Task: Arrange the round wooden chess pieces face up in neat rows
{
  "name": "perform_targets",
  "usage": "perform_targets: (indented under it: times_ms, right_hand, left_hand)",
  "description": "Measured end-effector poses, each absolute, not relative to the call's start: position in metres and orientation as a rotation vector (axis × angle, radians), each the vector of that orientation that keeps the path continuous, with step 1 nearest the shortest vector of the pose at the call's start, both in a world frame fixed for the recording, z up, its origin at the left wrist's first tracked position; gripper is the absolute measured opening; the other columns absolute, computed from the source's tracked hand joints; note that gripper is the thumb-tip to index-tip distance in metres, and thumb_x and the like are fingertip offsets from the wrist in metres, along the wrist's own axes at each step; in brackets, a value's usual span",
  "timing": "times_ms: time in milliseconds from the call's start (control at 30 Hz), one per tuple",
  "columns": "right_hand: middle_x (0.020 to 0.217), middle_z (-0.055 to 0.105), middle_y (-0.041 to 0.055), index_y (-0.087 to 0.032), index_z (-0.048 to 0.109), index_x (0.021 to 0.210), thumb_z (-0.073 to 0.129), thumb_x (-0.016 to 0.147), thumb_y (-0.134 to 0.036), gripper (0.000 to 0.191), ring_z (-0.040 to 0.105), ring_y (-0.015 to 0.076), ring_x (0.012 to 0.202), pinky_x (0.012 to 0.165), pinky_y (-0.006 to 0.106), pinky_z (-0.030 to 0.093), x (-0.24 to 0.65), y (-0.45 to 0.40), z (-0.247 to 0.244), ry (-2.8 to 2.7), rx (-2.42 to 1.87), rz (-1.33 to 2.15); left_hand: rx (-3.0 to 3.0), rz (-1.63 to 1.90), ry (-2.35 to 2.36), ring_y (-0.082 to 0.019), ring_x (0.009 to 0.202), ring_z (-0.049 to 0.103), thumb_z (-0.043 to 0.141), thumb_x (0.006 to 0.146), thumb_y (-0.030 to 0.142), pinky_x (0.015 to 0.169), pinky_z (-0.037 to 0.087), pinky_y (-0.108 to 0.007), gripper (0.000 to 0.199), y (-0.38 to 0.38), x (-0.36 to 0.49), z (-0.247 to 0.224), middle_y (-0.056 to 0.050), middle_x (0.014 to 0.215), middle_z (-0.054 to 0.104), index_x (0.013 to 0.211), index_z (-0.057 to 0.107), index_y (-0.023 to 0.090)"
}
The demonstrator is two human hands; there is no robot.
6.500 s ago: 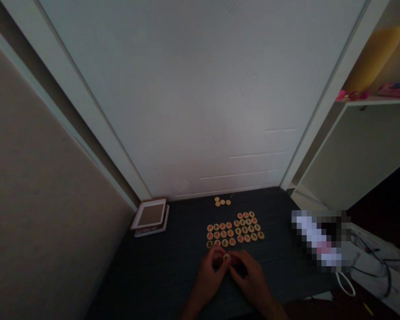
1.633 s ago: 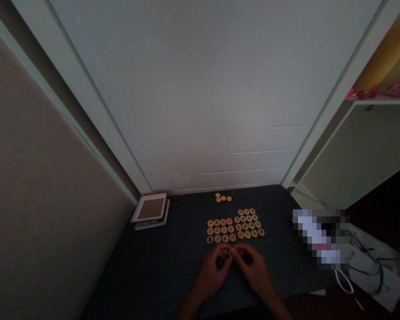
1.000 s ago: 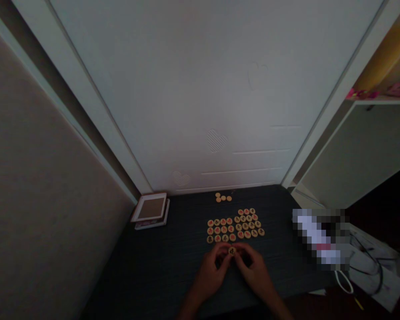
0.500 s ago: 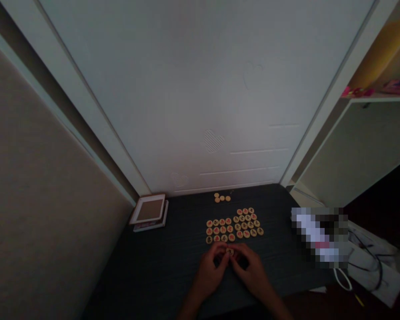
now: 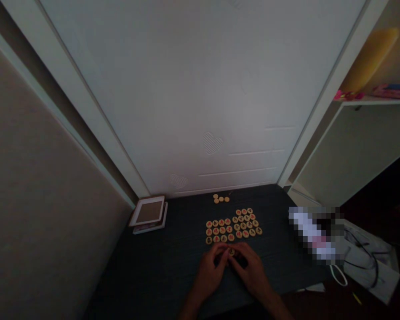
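Between my two hands is a round wooden Chinese chess piece (image 5: 232,252) with a dark character on its face. My left hand (image 5: 209,272) pinches it from the left with thumb and fingers. From the other side my right hand (image 5: 251,270) closes on the same piece, the fingertips of both hands nearly meeting. Just beyond the fingers, face-up chess pieces (image 5: 223,230) with red and black characters lie in neat rows on the dark table (image 5: 160,266). A second block of pieces (image 5: 250,225) adjoins them on the right. Farther back, several pieces (image 5: 221,199) show blank faces.
At the table's back left lies a shallow box (image 5: 149,211) on top of another flat item. A white panel (image 5: 200,98) rises behind the table. To the right are a blurred-out object (image 5: 313,235), a white box (image 5: 370,262) with dark cables, and a shelf (image 5: 370,101).
The held chess piece has turned or shifted slightly between my fingers. Both hands stay in nearly the same place. The head view has moved a little; the laid-out pieces look unchanged.
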State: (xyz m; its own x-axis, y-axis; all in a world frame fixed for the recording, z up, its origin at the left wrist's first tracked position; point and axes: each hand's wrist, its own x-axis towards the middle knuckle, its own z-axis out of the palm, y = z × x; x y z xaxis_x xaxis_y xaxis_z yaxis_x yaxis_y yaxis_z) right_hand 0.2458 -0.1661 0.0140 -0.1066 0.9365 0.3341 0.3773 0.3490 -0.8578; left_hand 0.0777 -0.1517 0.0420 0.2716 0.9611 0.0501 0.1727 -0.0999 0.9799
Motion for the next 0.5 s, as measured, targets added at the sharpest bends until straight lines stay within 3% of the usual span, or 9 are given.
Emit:
perform_targets:
  times_ms: [167, 500]
  right_hand:
    - [0.099, 0.073, 0.0055, -0.026, 0.072, 0.109, 0.061, 0.095, -0.042, 0.024, 0.069, 0.0211, 0.088, 0.08, 0.032, 0.056, 0.256, -0.158, 0.014, -1.604, -1.242, 0.785]
    - [0.106, 0.074, 0.0101, -0.02, 0.066, 0.108, 0.059, 0.093, -0.052, 0.036, 0.071, 0.0241, 0.096, 0.084, 0.035, 0.058, 0.303, -0.077, 0.062, -1.543, -1.27, 0.782]
  left_hand:
    - [1.532, 0.948, 1.105, -0.019, 0.08, 0.072, 0.055, 0.097, 0.039, 0.079, 0.056, -0.029, 0.024, -0.152, 0.076, 0.041, -0.005, 0.097, 0.078, 0.11, 0.066, 0.022]
    - [1.557, 0.918, 1.16, -0.019, 0.078, 0.072, 0.055, 0.096, 0.04, 0.078, 0.055, -0.031, 0.025, -0.153, 0.075, 0.036, -0.005, 0.096, 0.079, 0.109, 0.065, 0.022]
